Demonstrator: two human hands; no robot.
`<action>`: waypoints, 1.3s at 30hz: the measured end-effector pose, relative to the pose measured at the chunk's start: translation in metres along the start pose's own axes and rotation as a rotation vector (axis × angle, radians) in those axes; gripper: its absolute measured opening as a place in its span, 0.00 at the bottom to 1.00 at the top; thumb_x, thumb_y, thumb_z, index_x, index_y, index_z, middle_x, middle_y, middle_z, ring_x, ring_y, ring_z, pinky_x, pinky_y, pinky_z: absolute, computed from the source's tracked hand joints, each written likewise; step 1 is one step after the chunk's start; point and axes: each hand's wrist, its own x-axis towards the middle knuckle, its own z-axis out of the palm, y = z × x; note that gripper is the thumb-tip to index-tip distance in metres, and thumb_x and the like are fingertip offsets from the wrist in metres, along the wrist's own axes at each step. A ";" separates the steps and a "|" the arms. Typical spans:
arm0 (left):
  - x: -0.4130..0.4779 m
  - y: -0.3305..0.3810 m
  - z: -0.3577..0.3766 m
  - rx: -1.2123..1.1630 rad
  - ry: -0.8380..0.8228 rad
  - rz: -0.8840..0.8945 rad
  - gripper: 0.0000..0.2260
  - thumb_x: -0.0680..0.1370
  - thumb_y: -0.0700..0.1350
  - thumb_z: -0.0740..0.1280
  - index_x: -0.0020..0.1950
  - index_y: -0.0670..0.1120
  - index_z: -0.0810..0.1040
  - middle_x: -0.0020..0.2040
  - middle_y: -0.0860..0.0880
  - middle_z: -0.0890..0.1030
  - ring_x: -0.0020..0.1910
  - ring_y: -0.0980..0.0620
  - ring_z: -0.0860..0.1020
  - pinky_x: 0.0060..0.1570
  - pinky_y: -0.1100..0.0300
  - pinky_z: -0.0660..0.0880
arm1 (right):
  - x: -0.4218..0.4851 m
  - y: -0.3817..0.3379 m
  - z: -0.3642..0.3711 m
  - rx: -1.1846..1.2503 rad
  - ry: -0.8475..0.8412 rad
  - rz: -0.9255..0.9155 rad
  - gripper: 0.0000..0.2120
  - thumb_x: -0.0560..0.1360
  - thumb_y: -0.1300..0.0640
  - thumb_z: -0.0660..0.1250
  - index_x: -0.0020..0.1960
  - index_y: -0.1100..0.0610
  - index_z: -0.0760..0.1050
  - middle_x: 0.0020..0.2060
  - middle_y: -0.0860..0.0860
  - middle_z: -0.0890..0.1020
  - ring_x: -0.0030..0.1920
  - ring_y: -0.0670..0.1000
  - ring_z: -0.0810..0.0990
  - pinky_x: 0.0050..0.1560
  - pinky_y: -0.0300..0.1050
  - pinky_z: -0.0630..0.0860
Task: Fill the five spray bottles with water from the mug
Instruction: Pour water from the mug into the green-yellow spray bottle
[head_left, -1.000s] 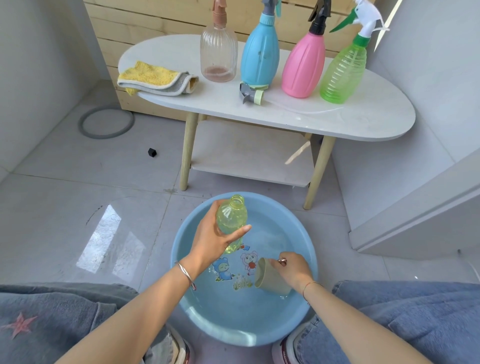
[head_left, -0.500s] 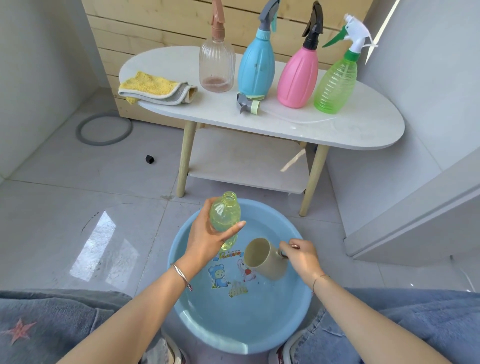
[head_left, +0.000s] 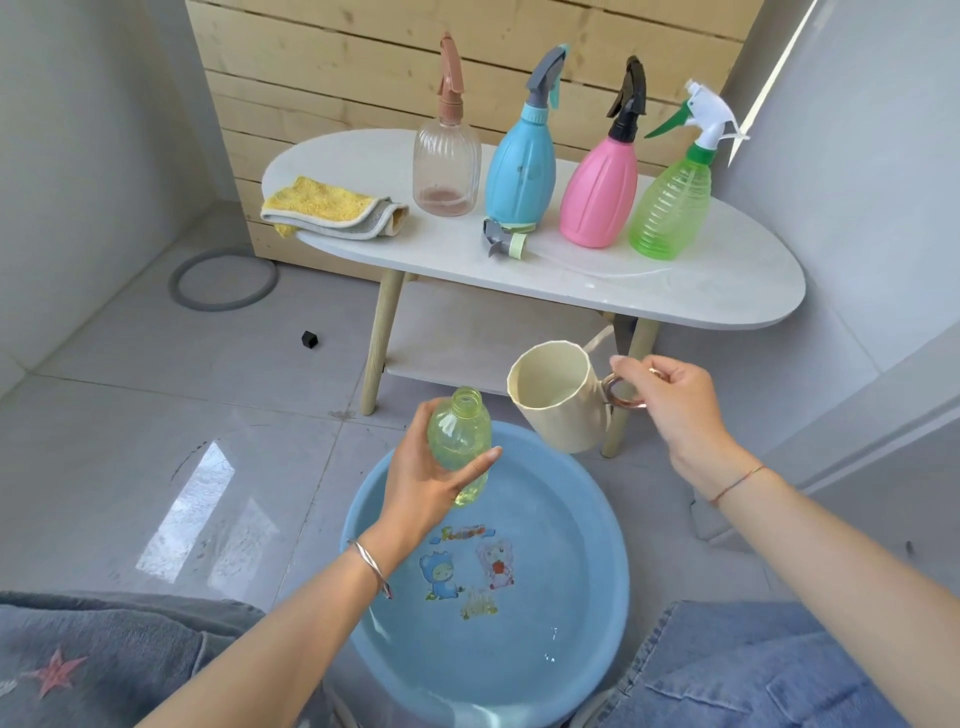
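Uncapped yellow-green bottle (head_left: 460, 441) is mouth-up in the left hand (head_left: 421, 488), fingers (head_left: 478, 462) wrapped round its body, over the far edge of the blue basin (head_left: 618, 545). The cream mug (head_left: 558, 400) hangs just right of the bottle's mouth, tipped a bit, with the right hand (head_left: 670, 405) pinching its handle.

Behind, the white bench (head_left: 727, 291) carries the clear bottle (head_left: 445, 171), blue bottle (head_left: 521, 171), pink bottle (head_left: 600, 197), green bottle (head_left: 670, 208), a loose spray head (head_left: 503, 244) and a yellow cloth (head_left: 327, 210). Grey tile floor (head_left: 156, 415), wood-slat wall.

Half a second back the mug was down in the basin; now it's lifted clear.

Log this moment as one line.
left hand: grips uncapped yellow bottle over basin | right hand: holds mug by handle, beside it | pour: not yet
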 end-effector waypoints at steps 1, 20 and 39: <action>-0.001 0.001 0.002 -0.008 -0.012 0.000 0.25 0.64 0.58 0.78 0.57 0.58 0.72 0.49 0.62 0.81 0.49 0.60 0.80 0.46 0.67 0.76 | 0.000 -0.006 -0.005 -0.006 -0.005 -0.015 0.24 0.68 0.52 0.72 0.32 0.71 0.67 0.32 0.55 0.67 0.36 0.51 0.62 0.36 0.43 0.60; -0.017 0.002 0.023 0.203 -0.267 0.064 0.29 0.64 0.62 0.77 0.61 0.56 0.73 0.54 0.62 0.80 0.56 0.61 0.77 0.55 0.68 0.72 | -0.027 -0.028 -0.038 -0.209 -0.013 -0.256 0.20 0.71 0.61 0.72 0.28 0.67 0.66 0.26 0.63 0.77 0.26 0.42 0.70 0.28 0.34 0.63; -0.019 -0.002 0.025 0.284 -0.279 0.030 0.27 0.65 0.59 0.79 0.59 0.58 0.72 0.52 0.62 0.79 0.53 0.65 0.76 0.49 0.76 0.67 | -0.036 -0.036 -0.032 -0.424 -0.052 -0.368 0.21 0.69 0.60 0.73 0.27 0.65 0.63 0.21 0.47 0.60 0.26 0.47 0.58 0.27 0.36 0.55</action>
